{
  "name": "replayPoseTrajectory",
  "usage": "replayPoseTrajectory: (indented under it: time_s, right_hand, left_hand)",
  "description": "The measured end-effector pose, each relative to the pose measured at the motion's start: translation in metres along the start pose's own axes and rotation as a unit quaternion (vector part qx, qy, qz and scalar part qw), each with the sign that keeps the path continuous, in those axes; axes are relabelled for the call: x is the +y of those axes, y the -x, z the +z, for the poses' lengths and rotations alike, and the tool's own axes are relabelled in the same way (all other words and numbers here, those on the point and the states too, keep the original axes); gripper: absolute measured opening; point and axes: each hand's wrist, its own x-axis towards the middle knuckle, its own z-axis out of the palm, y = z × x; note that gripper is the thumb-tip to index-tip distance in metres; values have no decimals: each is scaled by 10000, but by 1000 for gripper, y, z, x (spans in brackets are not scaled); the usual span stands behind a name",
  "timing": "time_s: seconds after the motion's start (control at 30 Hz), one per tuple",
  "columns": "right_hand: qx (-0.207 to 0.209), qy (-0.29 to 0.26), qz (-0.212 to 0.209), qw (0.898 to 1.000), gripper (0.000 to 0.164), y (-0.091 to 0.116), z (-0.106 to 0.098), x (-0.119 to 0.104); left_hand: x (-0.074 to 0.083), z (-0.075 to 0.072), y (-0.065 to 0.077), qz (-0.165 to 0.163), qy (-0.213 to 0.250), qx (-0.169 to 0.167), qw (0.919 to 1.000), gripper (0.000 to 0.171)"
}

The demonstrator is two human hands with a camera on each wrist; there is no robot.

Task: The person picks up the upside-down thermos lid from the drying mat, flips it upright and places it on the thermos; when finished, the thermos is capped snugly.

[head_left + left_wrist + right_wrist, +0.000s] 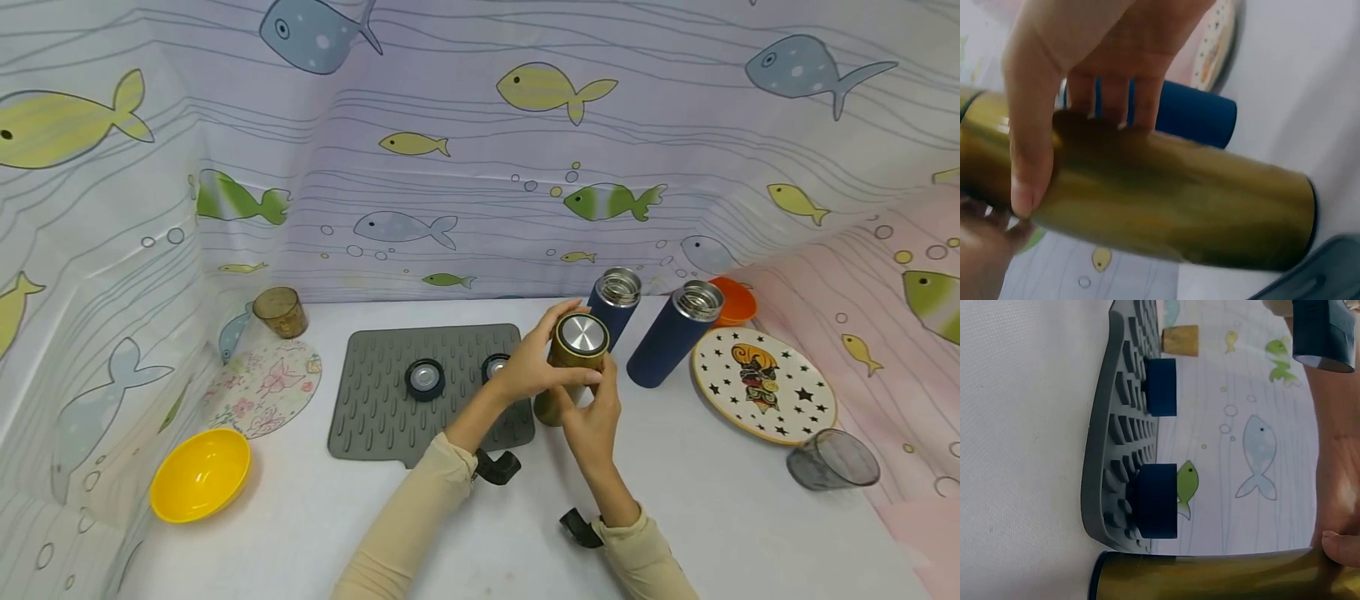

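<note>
A gold thermos bottle point(549, 410) with a steel-topped lid point(583, 333) stands on the white table, just right of the grey mat. My left hand point(529, 362) grips its upper body, thumb across the front and fingers round the back. Around the top, just under the lid, my right hand point(594, 417) also holds it. In the left wrist view the bottle point(1172, 194) spans the picture, with the left thumb point(1029, 169) along it. The right wrist view shows the bottle's lower part point(1210, 578) beside the mat point(1100, 444).
Two dark round lids point(424, 380) sit on the grey drying mat point(375, 358). Two lidless blue bottles point(667, 346) stand at right, near an orange bowl point(733, 302), a cat plate point(795, 392) and a grey glass point(832, 461). Leftward are a yellow bowl point(201, 475), floral plate point(262, 387) and brown cup point(281, 312).
</note>
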Motion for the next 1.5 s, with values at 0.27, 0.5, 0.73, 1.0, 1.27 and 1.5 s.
replayPoseTrajectory:
  time_s: [0.27,0.5,0.73,1.0,1.27,1.5]
  right_hand:
    - [-37,27,47,10000,68,1,1,1]
    - [47,47,12,10000,64,1,2,7]
    - [59,27,127,9999,72,4,4,37]
    - [-26,-116,81,9999,72,4,3,43]
    - [-9,-109,80,9999,72,1,6,41]
    - [-51,-315,202,9993,75,-18,19,46]
  left_hand:
    - [-3,3,-1,47,513,191,9985,75]
    - [1,6,-2,219,-408,567,9973,85]
    - [0,4,-1,33,-288,287,9992,88]
    - [-4,-2,-5,-73,226,248,9994,72]
    - [-4,-11,0,-31,359,134,9993,75]
    - [-4,-52,41,137,169,882,9959,73]
